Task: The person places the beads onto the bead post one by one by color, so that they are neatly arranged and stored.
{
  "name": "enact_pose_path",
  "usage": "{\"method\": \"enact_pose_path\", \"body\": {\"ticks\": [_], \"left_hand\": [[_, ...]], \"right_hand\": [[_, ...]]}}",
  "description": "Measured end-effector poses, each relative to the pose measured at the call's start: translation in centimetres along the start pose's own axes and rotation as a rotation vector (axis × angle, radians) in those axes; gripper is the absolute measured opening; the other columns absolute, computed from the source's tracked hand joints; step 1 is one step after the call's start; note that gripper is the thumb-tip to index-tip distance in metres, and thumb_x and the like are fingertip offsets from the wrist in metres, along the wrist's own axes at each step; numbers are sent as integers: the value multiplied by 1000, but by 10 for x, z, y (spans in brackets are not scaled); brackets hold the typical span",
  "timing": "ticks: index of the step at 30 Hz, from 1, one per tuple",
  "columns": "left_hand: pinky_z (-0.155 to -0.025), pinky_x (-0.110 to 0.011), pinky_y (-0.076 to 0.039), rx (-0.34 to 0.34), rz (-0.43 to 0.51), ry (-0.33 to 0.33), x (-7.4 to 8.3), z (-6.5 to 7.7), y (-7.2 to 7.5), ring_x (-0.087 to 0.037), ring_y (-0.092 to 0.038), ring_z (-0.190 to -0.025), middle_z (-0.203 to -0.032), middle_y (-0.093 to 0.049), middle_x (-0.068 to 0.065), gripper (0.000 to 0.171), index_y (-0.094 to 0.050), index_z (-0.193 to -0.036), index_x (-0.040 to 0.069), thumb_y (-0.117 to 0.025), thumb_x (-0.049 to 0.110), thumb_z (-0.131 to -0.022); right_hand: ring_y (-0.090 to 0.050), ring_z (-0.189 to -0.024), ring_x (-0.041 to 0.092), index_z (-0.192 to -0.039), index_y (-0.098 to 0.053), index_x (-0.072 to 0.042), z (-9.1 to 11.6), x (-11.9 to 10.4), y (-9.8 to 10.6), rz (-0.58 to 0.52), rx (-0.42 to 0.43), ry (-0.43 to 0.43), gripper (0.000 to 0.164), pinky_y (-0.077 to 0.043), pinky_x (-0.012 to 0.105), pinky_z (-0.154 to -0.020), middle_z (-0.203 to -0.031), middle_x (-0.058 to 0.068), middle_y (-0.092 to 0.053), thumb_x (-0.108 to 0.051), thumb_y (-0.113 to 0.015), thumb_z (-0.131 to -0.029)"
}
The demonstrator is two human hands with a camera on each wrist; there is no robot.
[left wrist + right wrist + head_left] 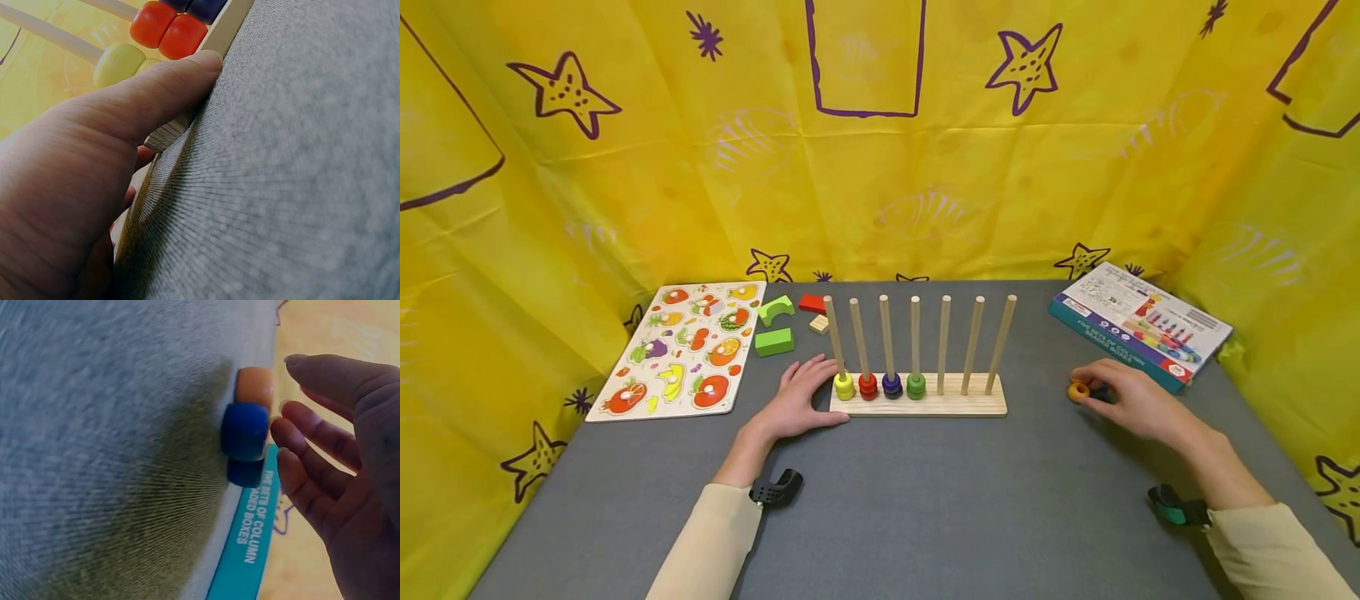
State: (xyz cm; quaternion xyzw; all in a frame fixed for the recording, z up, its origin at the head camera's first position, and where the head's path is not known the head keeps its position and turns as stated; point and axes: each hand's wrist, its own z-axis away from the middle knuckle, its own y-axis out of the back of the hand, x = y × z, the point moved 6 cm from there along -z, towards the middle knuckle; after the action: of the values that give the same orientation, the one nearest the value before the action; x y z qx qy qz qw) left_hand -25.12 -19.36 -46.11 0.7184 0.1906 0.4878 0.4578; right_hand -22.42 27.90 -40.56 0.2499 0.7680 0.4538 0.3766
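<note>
A wooden peg stand (917, 406) with upright pegs lies at the middle of the table. Its left pegs carry yellow beads (844, 387), red beads (868, 387), dark blue beads (892, 387) and green beads (916, 386); the three right pegs are bare. My left hand (796, 400) grips the stand's left end, thumb along the front edge and fingers behind, as the left wrist view shows. To the right, my right hand (1138, 402) hovers over orange beads (1078, 392) and blue beads (245, 431), fingers loosely bent. In the right wrist view the fingertips look apart from these beads.
A fruit puzzle board (681, 350) lies at the left. Between it and the stand are a green block (774, 342), a green arch (776, 310), a red block (812, 303) and a pale block (819, 323). A flat box (1138, 325) sits behind my right hand.
</note>
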Motion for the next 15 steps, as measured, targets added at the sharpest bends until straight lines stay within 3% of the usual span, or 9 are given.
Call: {"method": "enact_pose_path", "body": {"ticks": [9, 15], "left_hand": [[-116, -60, -4, -5, 5, 12, -2, 0, -2, -36, -22, -149, -153, -45, -15, 84, -48, -148, 2, -80, 45, -83], [-117, -60, -3, -7, 13, 11, -1, 0, -1, -35, -21, -150, -154, -44, -15, 84, -48, -149, 2, -80, 44, -83]], "right_hand": [[-60, -87, 19, -112, -71, -1, -4, 5, -8, 52, -91, -45, 30, -54, 46, -79, -103, 5, -66, -10, -81, -85], [-62, -96, 30, -111, -73, -4, -7, 7, -15, 67, -158, -81, 26, -51, 57, -89, -109, 11, -65, -11, -81, -86]]}}
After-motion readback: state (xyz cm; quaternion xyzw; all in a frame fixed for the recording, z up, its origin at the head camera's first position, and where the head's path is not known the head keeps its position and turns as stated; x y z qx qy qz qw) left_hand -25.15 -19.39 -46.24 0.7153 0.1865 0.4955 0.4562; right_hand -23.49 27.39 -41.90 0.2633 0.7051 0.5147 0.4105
